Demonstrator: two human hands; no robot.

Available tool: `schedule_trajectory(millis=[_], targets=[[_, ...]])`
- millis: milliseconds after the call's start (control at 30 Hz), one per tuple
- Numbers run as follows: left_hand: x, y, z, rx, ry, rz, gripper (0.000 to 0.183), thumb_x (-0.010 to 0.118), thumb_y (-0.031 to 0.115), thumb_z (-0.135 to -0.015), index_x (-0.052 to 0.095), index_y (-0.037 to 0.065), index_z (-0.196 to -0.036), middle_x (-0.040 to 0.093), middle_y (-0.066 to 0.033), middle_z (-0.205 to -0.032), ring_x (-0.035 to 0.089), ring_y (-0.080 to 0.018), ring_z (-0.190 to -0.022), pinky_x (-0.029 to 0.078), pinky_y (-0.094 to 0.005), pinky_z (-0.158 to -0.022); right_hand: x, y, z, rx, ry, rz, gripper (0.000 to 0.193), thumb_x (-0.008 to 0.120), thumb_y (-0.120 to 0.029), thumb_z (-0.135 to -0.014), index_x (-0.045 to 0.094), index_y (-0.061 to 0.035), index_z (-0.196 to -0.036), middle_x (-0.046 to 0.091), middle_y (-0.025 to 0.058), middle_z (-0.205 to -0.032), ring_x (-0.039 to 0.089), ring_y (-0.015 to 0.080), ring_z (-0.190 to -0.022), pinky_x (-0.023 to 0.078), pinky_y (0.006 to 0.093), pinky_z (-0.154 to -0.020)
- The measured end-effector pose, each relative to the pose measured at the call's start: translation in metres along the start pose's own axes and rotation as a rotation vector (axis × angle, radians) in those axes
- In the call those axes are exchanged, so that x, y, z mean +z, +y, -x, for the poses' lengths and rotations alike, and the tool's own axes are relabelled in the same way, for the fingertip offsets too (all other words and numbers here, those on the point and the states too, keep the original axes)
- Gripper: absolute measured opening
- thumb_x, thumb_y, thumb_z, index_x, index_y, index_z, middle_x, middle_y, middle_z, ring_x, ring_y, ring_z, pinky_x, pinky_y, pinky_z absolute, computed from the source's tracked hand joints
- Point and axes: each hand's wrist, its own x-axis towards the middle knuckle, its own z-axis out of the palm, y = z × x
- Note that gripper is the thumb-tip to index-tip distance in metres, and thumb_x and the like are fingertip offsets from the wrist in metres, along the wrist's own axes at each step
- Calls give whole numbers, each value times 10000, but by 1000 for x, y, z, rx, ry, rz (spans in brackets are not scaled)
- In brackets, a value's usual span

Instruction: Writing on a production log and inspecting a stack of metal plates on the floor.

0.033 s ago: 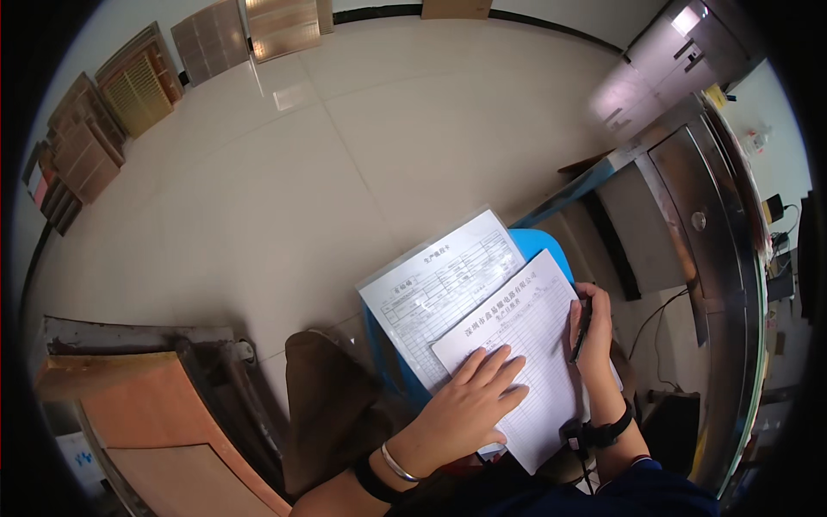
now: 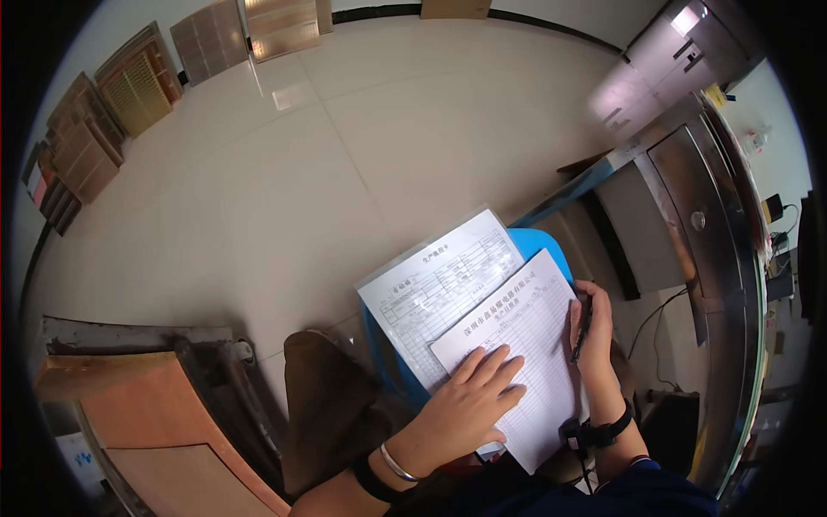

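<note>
My left hand (image 2: 478, 396) lies flat with fingers spread on a printed paper form (image 2: 547, 388), a ruled white sheet or pad. By that form's right edge, my right hand (image 2: 596, 332) is closed around a dark pen (image 2: 582, 326). The pen stands nearly upright against the palm, and its tip cannot be made out. Partly under the ruled form, a second printed form (image 2: 439, 271) in a clear plastic sleeve sticks out to the upper left. Both papers rest on a blue stool (image 2: 543, 244), mostly covered by them.
A desk (image 2: 680, 198) with a drawer runs along the right, cables (image 2: 659, 332) hanging below it. At the lower left stands a worn brown wooden piece (image 2: 155, 405). Several panels (image 2: 138, 82) lean against the far left wall. Pale tiled floor (image 2: 258, 189) stretches ahead.
</note>
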Motion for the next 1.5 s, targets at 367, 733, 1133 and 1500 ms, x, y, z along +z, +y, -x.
schedule_trajectory(millis=[367, 733, 1133, 1500], targets=[[-5, 1, -4, -17, -21, -51, 485, 711, 280, -753, 545, 69, -1157, 473, -123, -1316, 345, -293, -1298, 252, -434, -1076, 3, -15, -15, 408, -366, -1050, 215, 479, -195, -970, 539, -29, -845, 564, 12, -687, 493, 50, -542, 399, 183, -505], [-7, 1, -4, -25, -31, -77, 436, 682, 265, -775, 567, 82, -1153, 473, -108, -1321, 369, -273, -1279, 262, -427, -1072, 18, -10, -11, 237, -358, -892, 208, 690, -78, -815, 490, -65, -758, 557, -28, -635, 493, 19, -577, 366, 160, -526], [-6, 1, -7, -23, -30, -76, 404, 670, 235, -786, 577, 73, -1145, 470, -113, -1321, 376, -282, -1274, 272, -436, -1068, 31, -9, -9, 50, -216, -735, 245, 723, -82, -758, 491, -73, -678, 494, -34, -586, 424, 34, -532, 326, 200, -480], [-5, 0, -7, -26, -29, -62, 402, 667, 224, -790, 578, 72, -1151, 467, -119, -1327, 374, -289, -1277, 267, -438, -1072, 30, -11, -11, 9, -221, -654, 253, 723, -84, -747, 484, -68, -664, 495, -28, -579, 421, 35, -518, 325, 205, -463]])
